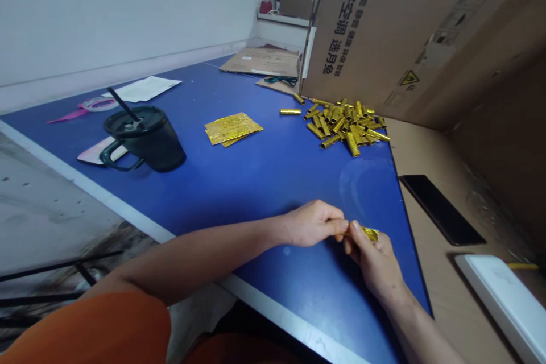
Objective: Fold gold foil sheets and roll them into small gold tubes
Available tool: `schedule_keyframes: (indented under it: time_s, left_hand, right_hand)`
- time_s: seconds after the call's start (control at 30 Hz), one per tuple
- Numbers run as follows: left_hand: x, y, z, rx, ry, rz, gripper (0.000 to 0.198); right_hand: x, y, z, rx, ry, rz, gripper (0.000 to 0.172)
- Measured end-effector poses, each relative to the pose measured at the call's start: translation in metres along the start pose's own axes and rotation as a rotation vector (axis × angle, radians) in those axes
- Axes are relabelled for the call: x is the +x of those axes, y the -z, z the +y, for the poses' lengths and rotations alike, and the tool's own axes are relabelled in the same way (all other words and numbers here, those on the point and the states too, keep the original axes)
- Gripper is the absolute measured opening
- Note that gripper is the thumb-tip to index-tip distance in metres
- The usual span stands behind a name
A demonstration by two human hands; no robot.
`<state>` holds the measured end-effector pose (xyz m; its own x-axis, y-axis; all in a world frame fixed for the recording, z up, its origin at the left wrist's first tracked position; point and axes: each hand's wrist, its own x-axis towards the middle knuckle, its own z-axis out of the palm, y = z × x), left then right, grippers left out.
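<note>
Both my hands meet over the near right part of the blue table (264, 176). My left hand (313, 223) is closed in a pinch on one end of a small gold foil piece (369, 233). My right hand (373, 259) is closed around the same gold foil piece, which shows above its fingers. Farther back lies a small stack of flat gold foil sheets (232, 128). A pile of several folded gold pieces (345, 125) sits by the table's right edge, with one stray gold piece (290, 111) to its left.
A black lidded cup with a straw (145, 136) stands at the left. A large cardboard box (405, 28) rises at the back right. A black phone (441, 209) and a white device (503, 298) lie on cardboard to the right. Paper (145, 89) and a pink tape roll (96, 105) lie far left.
</note>
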<state>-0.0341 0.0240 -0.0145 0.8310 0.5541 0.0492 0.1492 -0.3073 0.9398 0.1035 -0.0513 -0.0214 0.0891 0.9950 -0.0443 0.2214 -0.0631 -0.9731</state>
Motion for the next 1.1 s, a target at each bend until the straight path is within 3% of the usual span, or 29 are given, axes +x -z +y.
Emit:
schedule_keyframes:
  time_s: [0.27, 0.43, 0.53, 0.63, 0.83, 0.9, 1.0, 1.1]
  left_hand:
    - [-0.001, 0.005, 0.001, 0.024, 0.105, -0.023, 0.031]
    - [0.002, 0.006, -0.006, -0.212, 0.129, 0.012, 0.037]
    - [0.005, 0.008, -0.005, -0.372, 0.178, 0.053, 0.03]
    - [0.005, 0.011, 0.0, -0.408, 0.197, 0.112, 0.016]
    - [-0.001, 0.015, 0.005, -0.011, -0.006, 0.24, 0.009]
    - [0.0, 0.012, 0.004, -0.073, -0.015, 0.276, 0.009]
    - [0.004, 0.004, -0.001, -0.339, 0.035, 0.3, 0.018]
    - [0.006, -0.002, -0.004, -0.466, 0.104, 0.209, 0.029]
  right_hand:
    - [0.005, 0.009, 0.004, -0.066, 0.077, 0.078, 0.043]
    - [0.0, 0.013, 0.004, -0.401, 0.355, 0.135, 0.033]
    - [-0.002, 0.013, 0.001, -0.532, 0.499, 0.128, 0.025]
    - [-0.001, 0.014, 0.0, -0.551, 0.436, 0.071, 0.024]
    - [0.003, 0.012, 0.0, -0.257, 0.077, -0.106, 0.041]
    - [0.004, 0.011, 0.0, -0.192, 0.043, -0.082, 0.041]
    - [0.002, 0.008, 0.001, -0.187, 0.115, 0.03, 0.039]
    - [0.0, 0.005, 0.003, -0.25, 0.179, 0.101, 0.036]
